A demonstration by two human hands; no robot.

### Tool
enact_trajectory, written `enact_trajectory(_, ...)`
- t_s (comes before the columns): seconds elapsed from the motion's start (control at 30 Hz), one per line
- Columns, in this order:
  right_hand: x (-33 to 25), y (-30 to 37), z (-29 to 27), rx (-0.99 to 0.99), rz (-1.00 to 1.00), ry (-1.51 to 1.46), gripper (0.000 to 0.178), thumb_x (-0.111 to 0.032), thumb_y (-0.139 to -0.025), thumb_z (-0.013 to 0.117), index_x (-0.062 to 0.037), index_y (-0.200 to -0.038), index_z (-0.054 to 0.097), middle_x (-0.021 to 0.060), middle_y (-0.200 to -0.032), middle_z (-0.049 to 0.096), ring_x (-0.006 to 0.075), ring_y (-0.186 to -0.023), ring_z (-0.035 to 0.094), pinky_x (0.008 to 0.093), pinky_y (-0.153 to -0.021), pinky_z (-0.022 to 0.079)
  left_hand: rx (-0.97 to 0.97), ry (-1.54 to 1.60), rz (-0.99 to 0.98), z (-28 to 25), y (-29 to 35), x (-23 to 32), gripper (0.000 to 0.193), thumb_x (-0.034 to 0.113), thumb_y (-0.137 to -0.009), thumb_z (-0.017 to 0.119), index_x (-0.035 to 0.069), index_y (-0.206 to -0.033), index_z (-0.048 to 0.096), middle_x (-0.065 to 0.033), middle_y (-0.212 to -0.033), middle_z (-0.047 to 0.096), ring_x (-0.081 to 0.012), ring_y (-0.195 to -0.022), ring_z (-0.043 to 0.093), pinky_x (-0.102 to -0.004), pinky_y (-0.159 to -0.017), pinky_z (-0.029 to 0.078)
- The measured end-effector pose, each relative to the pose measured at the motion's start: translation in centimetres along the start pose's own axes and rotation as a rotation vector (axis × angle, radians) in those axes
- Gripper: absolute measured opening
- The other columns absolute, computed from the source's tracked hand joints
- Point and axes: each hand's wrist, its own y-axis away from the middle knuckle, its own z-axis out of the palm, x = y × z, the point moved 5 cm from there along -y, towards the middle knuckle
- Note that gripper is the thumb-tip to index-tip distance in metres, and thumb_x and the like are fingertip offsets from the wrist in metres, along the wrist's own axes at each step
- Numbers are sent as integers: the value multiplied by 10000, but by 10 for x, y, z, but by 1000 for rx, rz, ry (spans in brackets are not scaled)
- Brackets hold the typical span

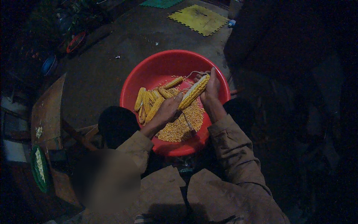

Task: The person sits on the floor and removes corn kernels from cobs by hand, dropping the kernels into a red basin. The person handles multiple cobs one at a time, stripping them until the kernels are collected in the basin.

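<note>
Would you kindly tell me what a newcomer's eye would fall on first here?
Probably the big red basin at the centre, bright against the dark floor. Over it, the right hand has a large yellow cob in its grip, the left hand at the cob's lower end. Loose kernels lie below, with more cobs to the left.

1 head-worn fisheye view, from above, facing down, near the red basin [179,59]

Yellow mat [197,18] up top, green mat [161,3] beyond; over left, red bowl [70,45], blue bowl [48,66], green tray [44,187], wooden board [50,106].
</note>
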Motion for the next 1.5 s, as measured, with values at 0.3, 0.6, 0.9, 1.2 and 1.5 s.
enact_trajectory(0.3,5,-5,-2,-72,-48,74,357,-389,-956,452,-55,-838,492,83,-722,555,188,-614,575,324,-547,511,162,-314,299,3,-18,-1,513,517,-953,354,63,-922,591,24,-625,469,-83,-488,417,-250,-443,358)
enact_trajectory(0.6,3,-5,1,-137,-171,167,329,-372,-956,459,-73,-822,488,62,-691,535,164,-599,559,301,-527,496,128,-72,-43,0,-12,-3,645,552,-953,280,31,-773,614,-32,-572,534,-131,-482,472,-275,-475,368)
enact_trajectory(0.9,-1,-2,1,-36,-118,135,334,-365,-954,461,-59,-820,471,70,-682,533,166,-582,553,304,-518,492,40,-130,17,-2,0,-5,607,593,-937,305,81,-785,593,46,-537,419,-77,-411,340,-259,-393,250)
enact_trajectory(1.2,0,-5,3,-68,-78,74,305,-337,-961,453,-56,-845,479,77,-704,544,165,-604,557,299,-522,490,129,-37,20,-4,-3,9,661,637,-914,304,51,-793,585,26,-592,472,-58,-485,382,-232,-442,286)
enact_trajectory(1.5,19,-17,8,-212,-174,291,319,-332,-962,452,-54,-808,479,53,-656,523,132,-544,533,278,-499,474,123,-280,501,18,-27,15,430,349,-1001,344,-12,-1114,548,-70,-824,608,-182,-809,567,-327,-776,447)
